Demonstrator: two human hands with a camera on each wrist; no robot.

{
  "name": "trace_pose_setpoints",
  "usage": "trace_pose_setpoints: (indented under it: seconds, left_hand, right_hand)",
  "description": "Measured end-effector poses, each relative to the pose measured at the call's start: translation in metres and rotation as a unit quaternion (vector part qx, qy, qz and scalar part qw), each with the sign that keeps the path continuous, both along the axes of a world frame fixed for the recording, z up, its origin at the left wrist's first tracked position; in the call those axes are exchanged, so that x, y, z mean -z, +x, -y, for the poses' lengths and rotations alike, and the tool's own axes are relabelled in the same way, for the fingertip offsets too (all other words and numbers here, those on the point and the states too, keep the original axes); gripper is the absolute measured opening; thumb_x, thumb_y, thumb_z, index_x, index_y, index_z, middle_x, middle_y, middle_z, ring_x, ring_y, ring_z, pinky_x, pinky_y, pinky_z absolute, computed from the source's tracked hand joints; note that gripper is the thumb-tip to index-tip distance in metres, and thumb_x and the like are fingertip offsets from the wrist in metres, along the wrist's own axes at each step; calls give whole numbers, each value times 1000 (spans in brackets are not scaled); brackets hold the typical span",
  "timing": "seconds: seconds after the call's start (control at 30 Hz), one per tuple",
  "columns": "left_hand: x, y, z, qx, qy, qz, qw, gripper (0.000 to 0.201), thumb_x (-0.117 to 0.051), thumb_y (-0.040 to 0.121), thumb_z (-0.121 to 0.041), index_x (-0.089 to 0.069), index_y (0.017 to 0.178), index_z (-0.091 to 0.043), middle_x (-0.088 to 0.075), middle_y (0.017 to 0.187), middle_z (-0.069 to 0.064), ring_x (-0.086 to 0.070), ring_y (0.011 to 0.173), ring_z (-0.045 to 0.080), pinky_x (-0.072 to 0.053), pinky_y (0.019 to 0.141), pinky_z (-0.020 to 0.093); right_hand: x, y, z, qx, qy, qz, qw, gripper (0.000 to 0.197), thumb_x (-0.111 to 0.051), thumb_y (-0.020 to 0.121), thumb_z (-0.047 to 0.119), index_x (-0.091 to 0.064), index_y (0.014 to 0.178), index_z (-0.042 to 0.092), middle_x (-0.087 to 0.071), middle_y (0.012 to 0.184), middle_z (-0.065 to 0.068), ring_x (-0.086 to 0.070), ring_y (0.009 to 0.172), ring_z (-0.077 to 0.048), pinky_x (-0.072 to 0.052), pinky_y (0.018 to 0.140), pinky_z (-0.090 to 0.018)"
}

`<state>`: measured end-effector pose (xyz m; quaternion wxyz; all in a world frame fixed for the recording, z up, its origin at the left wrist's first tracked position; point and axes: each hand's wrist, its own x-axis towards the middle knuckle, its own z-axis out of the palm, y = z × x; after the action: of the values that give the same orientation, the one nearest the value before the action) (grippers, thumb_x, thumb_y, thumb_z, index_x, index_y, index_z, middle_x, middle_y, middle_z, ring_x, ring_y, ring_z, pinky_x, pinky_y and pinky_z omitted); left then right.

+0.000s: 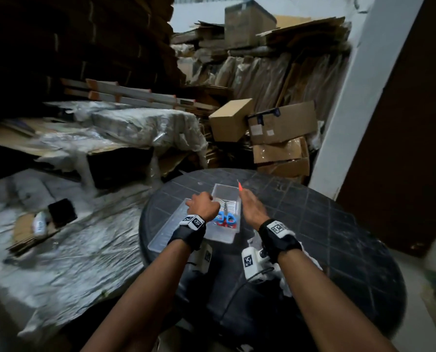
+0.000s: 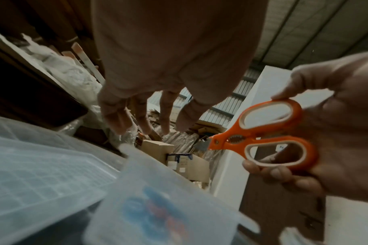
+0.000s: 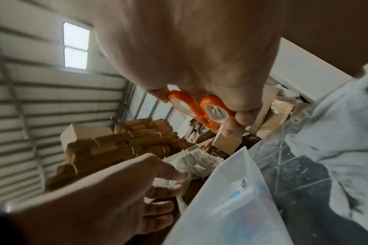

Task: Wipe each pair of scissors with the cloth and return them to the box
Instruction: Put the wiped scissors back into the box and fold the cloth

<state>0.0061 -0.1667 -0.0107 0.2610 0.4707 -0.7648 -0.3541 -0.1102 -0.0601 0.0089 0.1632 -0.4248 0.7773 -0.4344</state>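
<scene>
The right hand [image 2: 330, 136] gripped the orange scissors [image 2: 269, 134] by their handles above the clear box [image 1: 225, 214] mid-surface. The left hand [image 1: 203, 205] hovered loose-fingered, holding nothing. Wiping apparently came next: fetch the cloth [image 3: 336, 132], seemingly near the surface's right edge.

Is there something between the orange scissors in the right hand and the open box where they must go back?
Nothing visible: the orange scissors are held beside the open box. The left hand hovers over its left rim.
</scene>
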Motion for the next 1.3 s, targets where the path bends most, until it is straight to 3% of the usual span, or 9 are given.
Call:
trace_pose_setpoints:
  seconds: [0.13,0.23,0.37,0.47,0.7,0.83,0.97,1.17,1.3]
  left_hand:
    - [10,4,10,15,10,9,1000,19,-55,82,-10,-51,63,-9,-61,74,22,-64,93,43,-40,67,34]
    - [17,5,11,19,16,18,1000,24,-55,79,-7,-52,55,-11,-49,57,9,-66,87,41,-38,65,31]
    - [18,2,13,49,16,-9,999,26,-53,76,-9,-77,84,-3,-74,76,18,-73,82,35,-61,75,39]
    - [19,2,17,38,5,-18,999,28,-55,82,-3,-78,96,-3,-76,95,20,-72,93,33,-59,85,39]
    - [19,-1,30,30,-8,-5,1000,19,-54,81,-4,-70,77,-14,-69,84,14,-58,83,27,-42,76,32]
    - [22,-7,38,29,-23,-9,999,24,-56,83,-5,-78,91,0,-76,100,18,-65,91,32,-46,86,39]
    - [25,-12,44,22,-42,-9,999,21,-58,80,-4,-77,85,1,-76,91,19,-70,89,31,-54,82,40]
    - [28,-17,43,28,-57,12,998,8,-65,75,-10,-65,70,-17,-61,71,7,-58,72,26,-57,76,42]
    - [34,-23,48,27,-50,5,998,13,-73,79,-16,-77,88,-8,-76,91,10,-71,89,27,-60,80,41]
  right_hand:
    - [19,6,17,-12,46,-72,996,88,-27,85,73,-32,160,28,-43,157,-22,-40,142,-43,-29,116,-52]
    - [26,9,20,-12,68,-106,992,92,-40,81,70,-28,161,27,-41,152,-26,-42,138,-46,-35,112,-52]
    - [32,10,22,14,119,-163,979,75,-54,98,45,-24,161,17,-37,138,-33,-38,134,-47,-33,112,-49]
    - [40,10,28,6,132,-200,971,76,-54,98,45,-25,158,10,-35,141,-30,-35,135,-47,-31,114,-50]
    - [43,9,46,-4,171,-251,953,74,-49,101,48,-26,156,4,-32,147,-27,-31,138,-43,-29,115,-49]
    - [53,3,58,-14,194,-267,944,73,-50,102,51,-30,155,4,-35,148,-26,-30,140,-43,-28,118,-48]
    - [56,-1,64,-24,247,-279,928,75,-54,100,54,-33,155,7,-33,154,-27,-23,144,-42,-23,121,-48]
    - [58,-3,63,-36,252,-290,923,61,-50,100,52,-50,144,10,-48,146,-25,-23,145,-41,-24,119,-50]
    - [54,-6,52,-33,195,-319,927,46,-48,103,45,-64,130,12,-54,137,-19,-31,137,-37,-29,114,-46]
